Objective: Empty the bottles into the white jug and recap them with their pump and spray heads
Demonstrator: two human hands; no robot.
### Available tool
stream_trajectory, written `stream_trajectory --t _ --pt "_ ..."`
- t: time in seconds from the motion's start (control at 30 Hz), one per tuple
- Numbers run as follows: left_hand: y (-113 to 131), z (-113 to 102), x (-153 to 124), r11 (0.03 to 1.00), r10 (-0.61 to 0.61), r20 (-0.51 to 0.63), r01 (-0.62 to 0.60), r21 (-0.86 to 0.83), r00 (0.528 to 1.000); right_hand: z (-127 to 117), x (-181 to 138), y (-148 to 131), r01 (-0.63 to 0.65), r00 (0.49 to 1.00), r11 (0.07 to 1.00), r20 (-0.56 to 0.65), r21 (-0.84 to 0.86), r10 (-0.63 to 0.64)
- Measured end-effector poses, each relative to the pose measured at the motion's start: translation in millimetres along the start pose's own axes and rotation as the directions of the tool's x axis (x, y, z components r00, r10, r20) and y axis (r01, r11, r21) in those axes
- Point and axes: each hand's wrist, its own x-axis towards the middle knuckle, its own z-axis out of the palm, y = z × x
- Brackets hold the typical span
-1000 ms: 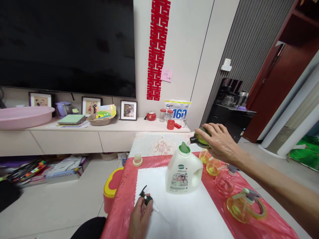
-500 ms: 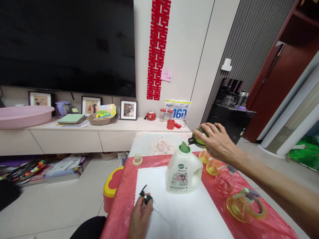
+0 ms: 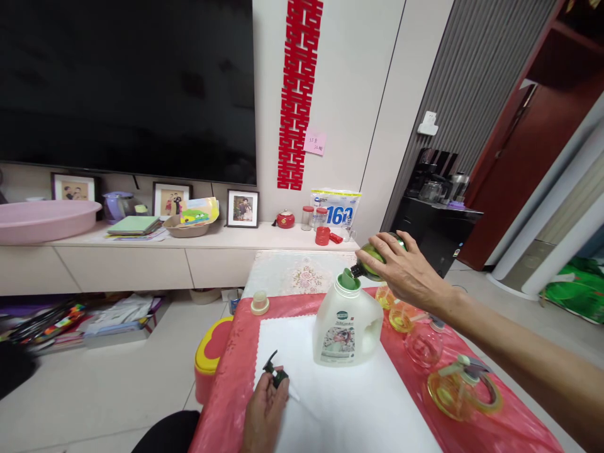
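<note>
While tilted, green bottle (image 3: pixel 372 264) in right hand (image 3: pixel 401 270)

The white plastic detergent jug (image 3: pixel 348 327) stands on the white mat (image 3: pixel 330 402). Right of the jug lie the clear round glass bottles (image 3: pixel 425 343). Left of it sits a small pale cap (image 3: pixel 260 303). Behind it lies a lace-patterned cloth (image 3: pixel 302 272).
</note>
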Motion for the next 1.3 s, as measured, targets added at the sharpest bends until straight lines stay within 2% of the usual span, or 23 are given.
stream_trajectory --t 0.37,0.7,1.3 --pt "4 1 -1 0.998 -0.038 0.006 0.038 -0.045 0.999 -6 9 -6 0.080 0.992 0.993 -0.087 -0.088 -0.088" --pt "-5 -1 2 0.999 -0.041 0.011 0.042 -0.034 0.999 -7 13 -7 0.128 0.980 0.978 -0.133 -0.164 -0.150" --pt "9 3 -3 0.997 -0.041 -0.030 0.038 -0.070 0.999 -3 10 -16 0.124 0.973 0.970 -0.168 -0.210 -0.160"
